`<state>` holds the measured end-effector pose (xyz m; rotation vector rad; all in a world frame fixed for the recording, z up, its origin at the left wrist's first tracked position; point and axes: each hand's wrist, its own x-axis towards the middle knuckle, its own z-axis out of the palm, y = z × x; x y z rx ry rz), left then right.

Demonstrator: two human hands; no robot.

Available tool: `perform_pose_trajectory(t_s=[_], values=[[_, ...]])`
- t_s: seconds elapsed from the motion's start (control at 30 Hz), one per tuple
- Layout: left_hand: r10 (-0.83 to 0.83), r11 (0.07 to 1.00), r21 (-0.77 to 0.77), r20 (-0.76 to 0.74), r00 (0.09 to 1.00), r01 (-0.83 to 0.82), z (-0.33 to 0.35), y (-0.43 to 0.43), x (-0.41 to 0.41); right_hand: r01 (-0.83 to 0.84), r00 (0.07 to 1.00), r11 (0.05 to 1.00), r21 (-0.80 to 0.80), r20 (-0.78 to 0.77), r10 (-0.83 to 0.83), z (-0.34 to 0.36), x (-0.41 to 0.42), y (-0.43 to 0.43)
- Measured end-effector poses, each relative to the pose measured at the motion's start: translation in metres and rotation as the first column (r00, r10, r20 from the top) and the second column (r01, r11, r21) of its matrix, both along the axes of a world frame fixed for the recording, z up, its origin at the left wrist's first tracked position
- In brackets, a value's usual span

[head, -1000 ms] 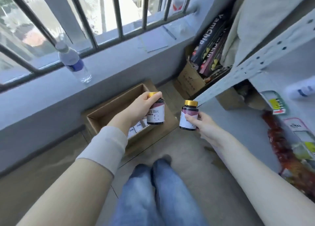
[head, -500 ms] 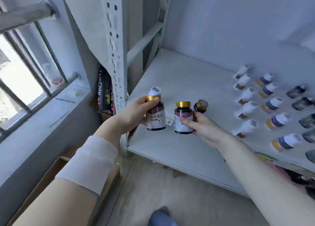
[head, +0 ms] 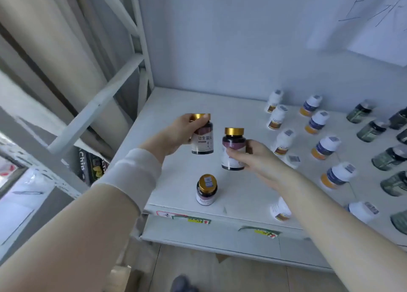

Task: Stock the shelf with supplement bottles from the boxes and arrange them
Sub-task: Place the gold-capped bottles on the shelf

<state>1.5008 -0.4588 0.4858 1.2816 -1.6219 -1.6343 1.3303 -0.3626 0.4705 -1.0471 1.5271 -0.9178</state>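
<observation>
My left hand (head: 176, 133) grips a dark, gold-capped supplement bottle (head: 203, 142) by its cap and side, above the white shelf (head: 167, 120). My right hand (head: 257, 159) holds a second gold-capped bottle (head: 233, 144) upright just to the right of the first. Both bottles hang above the shelf's left part. A third gold-capped bottle (head: 206, 189) stands on the shelf near the front edge, below the two held ones.
Rows of white-capped bottles (head: 282, 142) and blue-and-orange labelled ones (head: 326, 147) stand to the right, with dark green bottles (head: 372, 130) at the far right. The shelf's metal upright and brace (head: 97, 102) are on the left. Price tags (head: 259, 231) line the front edge.
The view has swung from the box on the floor up to the shelf. Both hands, each with its bottle, have moved farther in over the shelf, past the bottle standing there.
</observation>
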Motion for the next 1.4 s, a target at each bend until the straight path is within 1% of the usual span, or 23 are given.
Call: perform_pose_trajectory(t_s=[0.17, 0.27, 0.37, 0.5, 0.6, 0.7, 0.8, 1.0, 1.13, 1.3, 1.33, 1.4], values=[[-0.066, 0.998, 0.021, -0.026, 0.997, 0.067, -0.029, -0.091, -0.039, 0.033, 0.992, 0.999, -0.025, -0.121, -0.036, -0.022, -0.024, -0.061], [-0.094, 0.995, -0.015, 0.019, 0.995, 0.094, -0.044, -0.149, -0.062, 0.085, 0.978, 0.996, -0.041, -0.185, -0.091, -0.036, -0.032, -0.104], [-0.096, 0.990, -0.095, 0.056, 0.994, 0.100, -0.055, -0.201, -0.083, 0.139, 0.961, 0.988, -0.071, -0.230, -0.152, -0.053, -0.038, -0.149], [-0.121, 0.946, -0.282, 0.158, 0.980, 0.162, -0.064, -0.248, -0.110, 0.168, 0.948, 0.976, -0.140, -0.247, -0.198, -0.076, -0.044, -0.197], [-0.179, 0.915, -0.336, 0.154, 0.972, 0.222, -0.075, -0.273, -0.125, 0.193, 0.941, 0.962, -0.190, -0.243, -0.237, -0.090, -0.049, -0.224], [-0.217, 0.900, -0.343, 0.186, 0.958, 0.270, -0.094, -0.287, -0.131, 0.170, 0.935, 0.963, -0.208, -0.273, -0.224, -0.108, -0.053, -0.238], [-0.199, 0.909, -0.345, 0.137, 0.970, 0.235, -0.110, -0.291, -0.133, 0.178, 0.928, 0.957, -0.230, -0.283, -0.241, -0.125, -0.053, -0.239], [-0.247, 0.902, -0.327, 0.144, 0.958, 0.282, -0.112, -0.295, -0.133, 0.179, 0.918, 0.951, -0.253, -0.306, -0.254, -0.135, -0.053, -0.238], [-0.223, 0.914, -0.312, 0.151, 0.963, 0.260, -0.110, -0.291, -0.136, 0.157, 0.922, 0.949, -0.272, -0.304, -0.240, -0.135, -0.051, -0.238], [-0.227, 0.922, -0.259, 0.242, 0.943, 0.288, -0.102, -0.287, -0.128, 0.085, 0.930, 0.956, -0.282, -0.321, -0.178, -0.124, -0.053, -0.236], [-0.213, 0.923, -0.260, 0.271, 0.939, 0.284, -0.099, -0.285, -0.123, 0.078, 0.928, 0.962, -0.261, -0.335, -0.166, -0.122, -0.054, -0.234], [-0.158, 0.908, -0.318, 0.345, 0.925, 0.273, -0.089, -0.280, -0.111, 0.075, 0.904, 0.976, -0.207, -0.399, -0.154, -0.115, -0.057, -0.226]])
